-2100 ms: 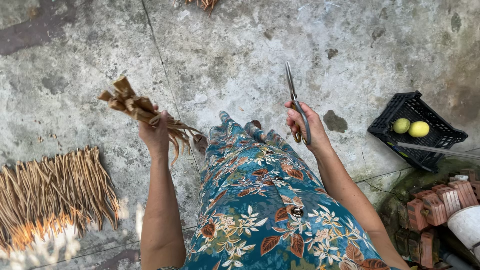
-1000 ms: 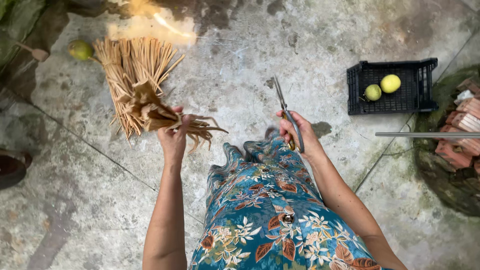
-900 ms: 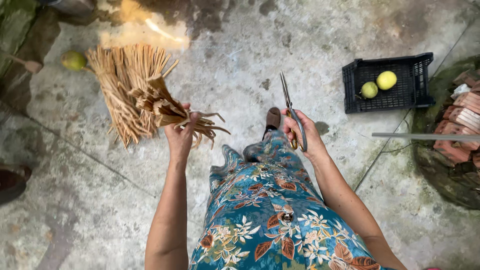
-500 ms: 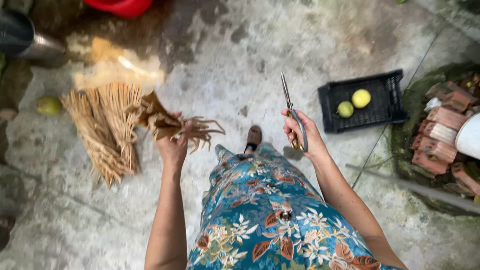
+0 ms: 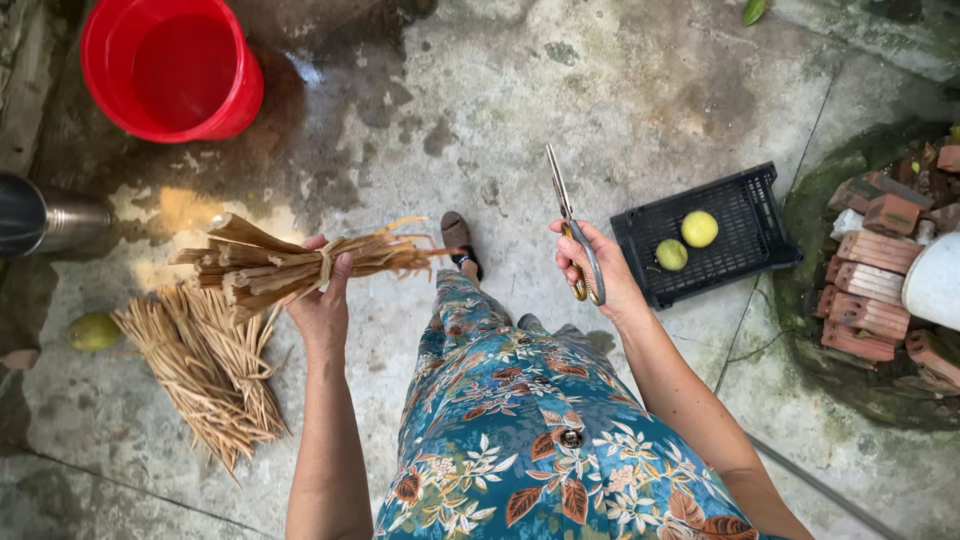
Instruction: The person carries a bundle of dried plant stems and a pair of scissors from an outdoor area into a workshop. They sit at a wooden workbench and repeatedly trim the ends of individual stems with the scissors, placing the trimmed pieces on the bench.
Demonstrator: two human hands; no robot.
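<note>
My left hand (image 5: 322, 305) is clenched around a tied bundle of dried leaf strips (image 5: 290, 262), gripping it near the knot so the bundle lies roughly level, its cut, flat ends fanning out to my left and the thinner, curling ends pointing right toward my foot. The arm reaches straight forward from my body, wrist raised, fingers wrapped over the top of the bundle.

My right hand (image 5: 598, 275) is closed on a pair of scissors (image 5: 572, 222). My fingers are through and around the yellowish handles, and the blades stand together, pointing up and away from me, tilted a little to the left. That arm runs out diagonally from the lower right, the forearm bare. The scissors and the bundle are well apart, with my flowered dress (image 5: 530, 430) and one sandalled foot (image 5: 460, 240) between them.

Below and left of the bundle, a loose pile of the same dried strips (image 5: 205, 375) lies on the concrete floor (image 5: 480, 90). A green fruit (image 5: 93, 331) sits just left of the pile. Farther up stands a red bucket (image 5: 170, 65), and a metal vessel (image 5: 40, 215) shows at the left edge. To my right is a black plastic crate (image 5: 740, 215) holding two yellow-green fruits (image 5: 698, 228), and beyond it a heap of red bricks (image 5: 880, 290).
</note>
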